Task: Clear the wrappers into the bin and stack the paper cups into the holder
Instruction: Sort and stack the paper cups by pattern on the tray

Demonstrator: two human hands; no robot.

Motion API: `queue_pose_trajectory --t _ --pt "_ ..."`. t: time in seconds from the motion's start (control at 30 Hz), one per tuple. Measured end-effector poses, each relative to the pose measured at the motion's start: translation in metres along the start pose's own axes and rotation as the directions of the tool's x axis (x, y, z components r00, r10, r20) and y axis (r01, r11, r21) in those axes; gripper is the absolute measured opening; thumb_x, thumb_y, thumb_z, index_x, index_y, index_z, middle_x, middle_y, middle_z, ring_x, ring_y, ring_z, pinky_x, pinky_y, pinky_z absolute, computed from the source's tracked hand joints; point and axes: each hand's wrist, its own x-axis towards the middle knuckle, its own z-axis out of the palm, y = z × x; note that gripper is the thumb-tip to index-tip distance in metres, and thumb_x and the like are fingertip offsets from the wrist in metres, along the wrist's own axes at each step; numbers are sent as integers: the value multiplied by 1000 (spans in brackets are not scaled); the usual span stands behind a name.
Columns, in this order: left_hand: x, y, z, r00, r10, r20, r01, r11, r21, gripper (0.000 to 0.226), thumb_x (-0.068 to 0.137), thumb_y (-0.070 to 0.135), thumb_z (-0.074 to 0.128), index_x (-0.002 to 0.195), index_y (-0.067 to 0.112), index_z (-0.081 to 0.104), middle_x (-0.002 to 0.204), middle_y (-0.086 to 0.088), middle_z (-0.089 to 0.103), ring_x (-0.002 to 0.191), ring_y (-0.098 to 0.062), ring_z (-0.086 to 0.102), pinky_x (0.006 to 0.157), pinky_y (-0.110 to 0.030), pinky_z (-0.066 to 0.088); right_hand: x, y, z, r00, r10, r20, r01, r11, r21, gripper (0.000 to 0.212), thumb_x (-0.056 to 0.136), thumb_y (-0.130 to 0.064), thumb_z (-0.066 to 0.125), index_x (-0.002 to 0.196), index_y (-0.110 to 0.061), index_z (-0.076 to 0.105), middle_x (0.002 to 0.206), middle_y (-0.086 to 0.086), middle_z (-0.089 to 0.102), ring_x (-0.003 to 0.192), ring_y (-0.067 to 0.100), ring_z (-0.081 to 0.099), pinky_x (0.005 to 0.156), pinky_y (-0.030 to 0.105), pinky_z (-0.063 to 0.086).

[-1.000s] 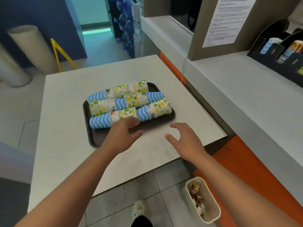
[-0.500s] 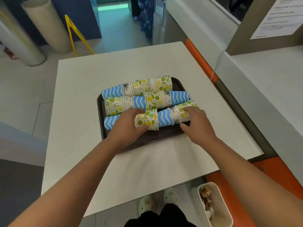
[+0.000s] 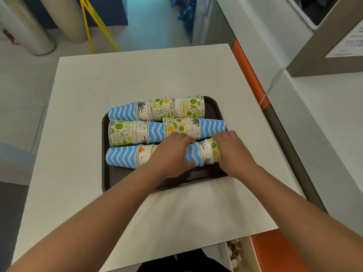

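White tabletop [image 3: 137, 79] fills the view, with a dark tray [image 3: 105, 173] lying on it toward the near side. Over the tray's near row, both hands reach in from the bottom edge, forearms bare and angled inward, palms down. The left hand [image 3: 169, 156] is curled over the middle of that row, fingers wrapped round the far side and thumb tucked under the blue zigzag cup [image 3: 191, 157], so it grasps the cups there. The right hand [image 3: 233, 152] closes on the right end of the same row, fingers bent over the top of a white cup [image 3: 208, 154] with fruit print; the two hands nearly touch above the row.

Left of the left hand, the row's other part [image 3: 125, 156], blue zigzag and white, lies on its side on the tray. Beyond the hands two more rows of nested cups lie sideways: the middle row [image 3: 137, 132] and the far row [image 3: 157, 108], all inside the tray.

Near the tray's right, below the table edge, a white bin [image 3: 246, 254] holds wrappers [image 3: 234, 250]. An orange strip [image 3: 247, 69] runs along the table's right side.
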Motion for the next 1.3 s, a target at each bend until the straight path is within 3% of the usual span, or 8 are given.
queue_pose_trajectory --t 0.13,0.3,0.6,0.7,0.83,0.93,1.07,1.3 --pt "18 6 6 998 -11 60 -3 975 222 71 78 54 68 138 21 47 130 1 54 119 -22 45 101 -35 38 11 12 -3 998 -60 33 61 996 -57 57 73 -5 71 125 -14 50 126 4 51 118 21 41 94 30 41" --pt "30 9 5 997 -28 65 10 963 268 62 79 54 66 129 21 52 120 2 58 113 -21 46 96 -34 38 20 20 -12 994 -92 63 95 995 -43 57 75 -16 73 126 -17 49 126 2 50 117 18 41 90 29 45" --pt "30 14 -35 995 77 -65 -69 991 111 61 70 54 71 122 25 56 116 7 62 106 -18 55 94 -33 39 7 37 -35 998 -56 -7 56 972 227 68 71 -24 80 130 -18 49 124 -1 51 111 12 43 83 25 44" --pt "29 23 -53 986 126 -109 -123 992 36 62 70 47 76 123 21 56 115 5 60 103 -18 56 85 -29 41 3 39 -34 999 -44 -29 51 942 333 68 68 -25 82 127 -19 50 120 -3 53 104 9 44 80 20 41" --pt "26 34 -66 970 157 -185 -175 981 -85 59 70 42 81 119 19 57 111 6 54 98 -13 55 78 -28 44 -3 37 -25 999 -13 -39 33 833 552 65 61 -29 87 118 -25 55 111 -7 57 101 7 55 77 14 43" --pt "23 39 -63 951 154 -267 -216 951 -221 56 68 38 83 113 17 58 109 6 53 95 -9 54 82 -29 47 -10 32 -12 1000 5 -4 -1 725 689 68 54 -41 81 115 -28 56 109 -10 57 100 3 60 84 20 51" --pt "17 46 -55 941 145 -305 -247 910 -332 61 66 32 86 118 16 58 112 4 54 102 -5 53 88 -19 43 -15 27 21 997 57 46 -70 587 807 65 59 -14 85 117 -25 56 118 -2 63 106 10 66 93 39 55" --pt "3 34 -43 955 -63 -291 -86 877 -473 72 64 37 89 124 19 54 118 7 58 106 -4 57 94 -24 47 -11 11 49 989 132 70 -124 464 877 67 63 -1 87 119 -18 56 119 -2 65 109 8 65 94 28 54"
